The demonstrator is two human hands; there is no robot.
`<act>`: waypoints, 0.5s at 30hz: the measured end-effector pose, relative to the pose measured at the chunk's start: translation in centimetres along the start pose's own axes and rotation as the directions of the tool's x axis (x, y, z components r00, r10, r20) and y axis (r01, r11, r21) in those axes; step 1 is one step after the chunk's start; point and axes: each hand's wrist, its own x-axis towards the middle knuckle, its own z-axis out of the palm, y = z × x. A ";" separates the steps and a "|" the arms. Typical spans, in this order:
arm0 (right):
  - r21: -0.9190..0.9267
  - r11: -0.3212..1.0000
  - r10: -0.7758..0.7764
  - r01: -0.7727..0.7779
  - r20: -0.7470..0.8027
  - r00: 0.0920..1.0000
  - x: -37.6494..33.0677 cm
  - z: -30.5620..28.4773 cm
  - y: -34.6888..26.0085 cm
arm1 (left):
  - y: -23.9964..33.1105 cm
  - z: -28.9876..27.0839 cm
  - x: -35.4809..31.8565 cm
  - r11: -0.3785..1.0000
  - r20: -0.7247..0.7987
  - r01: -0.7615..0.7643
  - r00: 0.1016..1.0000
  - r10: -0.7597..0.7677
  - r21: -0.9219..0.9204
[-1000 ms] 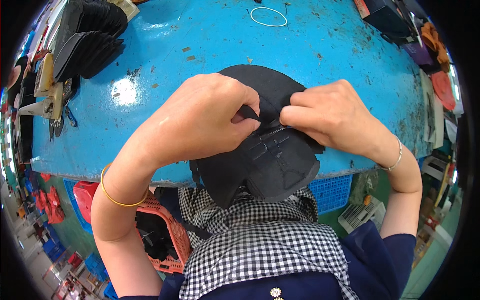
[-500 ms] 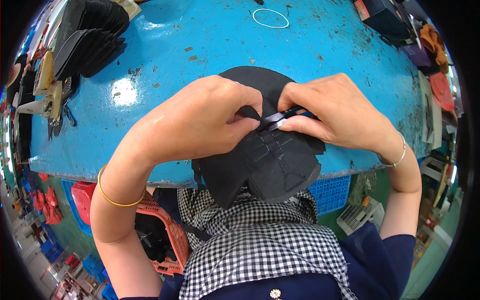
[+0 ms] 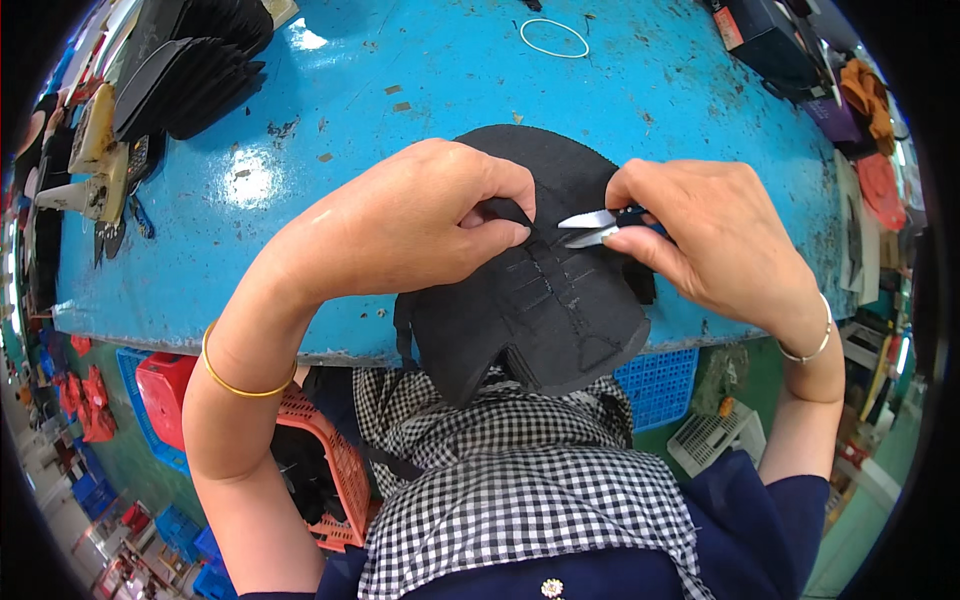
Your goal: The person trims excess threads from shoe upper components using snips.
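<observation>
Black stitched piece (image 3: 560,325) lies mid-frame; your left hand (image 3: 425,220), fingertips together, pinches a dark fold (image 3: 507,209). Your right hand (image 3: 712,228) curls round snips (image 3: 590,219), blades parted. A slip toward frame left could nick your left hand; careless angling could cut the piece.

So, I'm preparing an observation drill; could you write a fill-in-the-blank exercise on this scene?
Small silvery-bladed snips with dark handles, seen against a large flat black stitched piece, are in the ____ hand.
The bare left hand pinches thin black material between a finger and the ____.
A thin white oval loop lies on a tabletop coloured ____.
A round gold-coloured bangle circles the ____ arm.

Missing words: right; thumb; blue; left.
</observation>
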 end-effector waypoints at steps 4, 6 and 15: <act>0.101 0.995 -0.025 0.015 0.103 0.994 1.1 1.5 1.1 | -0.3 0.2 0.0 1.000 0.003 -0.014 1.000 0.014 0.012; 0.182 0.980 -0.089 0.074 0.077 0.993 1.6 2.1 0.9 | -0.3 0.3 -0.1 0.999 -0.019 -0.045 0.999 0.045 -0.018; -0.024 0.991 -0.129 0.129 -0.005 0.992 0.1 1.1 -3.7 | -2.0 0.1 -1.0 0.826 -0.026 0.052 0.996 -0.080 -0.561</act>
